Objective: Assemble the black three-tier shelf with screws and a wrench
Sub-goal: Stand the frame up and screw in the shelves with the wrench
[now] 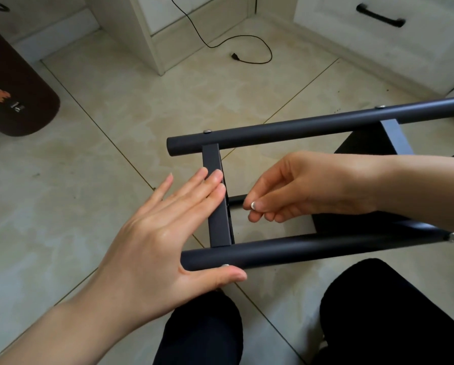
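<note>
The black shelf frame lies on its side over the tiled floor. Its far round tube point(312, 125) and near round tube point(312, 247) are joined by a flat crossbar point(216, 222). My left hand point(165, 235) lies flat with straight fingers pressing the crossbar, its thumb under the near tube beside a screw head point(225, 265). My right hand point(299, 185) pinches a small silver screw point(253, 205) at its fingertips, just right of the crossbar. A black shelf panel point(362, 143) shows behind my right wrist. No wrench is visible.
A brown round container point(15, 101) stands at the left. White cabinets point(378, 35) line the back, with a black cable point(236, 48) trailing on the floor. My knees in black trousers point(378, 312) sit below the frame.
</note>
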`<state>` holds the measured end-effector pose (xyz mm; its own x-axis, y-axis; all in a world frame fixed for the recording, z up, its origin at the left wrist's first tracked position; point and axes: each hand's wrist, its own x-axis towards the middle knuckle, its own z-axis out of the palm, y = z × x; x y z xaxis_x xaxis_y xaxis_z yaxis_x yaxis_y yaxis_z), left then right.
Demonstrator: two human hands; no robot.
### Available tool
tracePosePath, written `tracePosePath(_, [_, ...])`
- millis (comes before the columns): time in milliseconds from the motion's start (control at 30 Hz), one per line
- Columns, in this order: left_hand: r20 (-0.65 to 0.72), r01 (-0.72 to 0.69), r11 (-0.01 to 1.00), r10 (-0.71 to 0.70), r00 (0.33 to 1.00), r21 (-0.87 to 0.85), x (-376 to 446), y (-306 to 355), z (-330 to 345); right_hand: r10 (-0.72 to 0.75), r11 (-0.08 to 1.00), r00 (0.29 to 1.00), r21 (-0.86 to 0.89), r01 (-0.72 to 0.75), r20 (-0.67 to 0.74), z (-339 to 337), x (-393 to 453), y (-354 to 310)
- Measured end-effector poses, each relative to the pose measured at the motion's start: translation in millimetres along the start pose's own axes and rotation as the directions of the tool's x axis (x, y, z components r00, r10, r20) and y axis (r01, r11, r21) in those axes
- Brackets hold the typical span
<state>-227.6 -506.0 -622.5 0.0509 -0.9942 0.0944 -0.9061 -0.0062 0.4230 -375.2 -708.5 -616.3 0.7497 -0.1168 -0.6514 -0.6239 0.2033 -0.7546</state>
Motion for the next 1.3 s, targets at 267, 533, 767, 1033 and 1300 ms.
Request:
tracePosePath(267, [-0.007,-0.008,1.0,0.008,1.0,-0.011,-1,-3,2,-0.761,0.52,0.566,-0.82,0.239,-0.317,-1,8,-50])
tracePosePath(533, [0.001,-0.001,1.0,0.001,1.0,-0.025,0,-2,4,-0.674,0.501,0.704,-0.839,0.213,-0.224,21,41,-44])
tracePosePath(767, [0.132,-0.068,0.995,0.057,0.99,0.075,2,-8,-9,-0.708,0.493,0.652,-0.851,0.183,-0.27,20,44,-45])
tracePosePath(1033, [0.115,-0.105,0.973,0.083,0.99,0.204,10,-8,-16,-0.681,0.557,0.666,-0.807,0.199,-0.306,20,46,-52])
tracePosePath(1300, [0.089,-0.13,0.985,0.121,0.989,0.111,7,-10,-10,-0.657,0.584,0.675,-0.793,0.175,-0.335,22,47,-52])
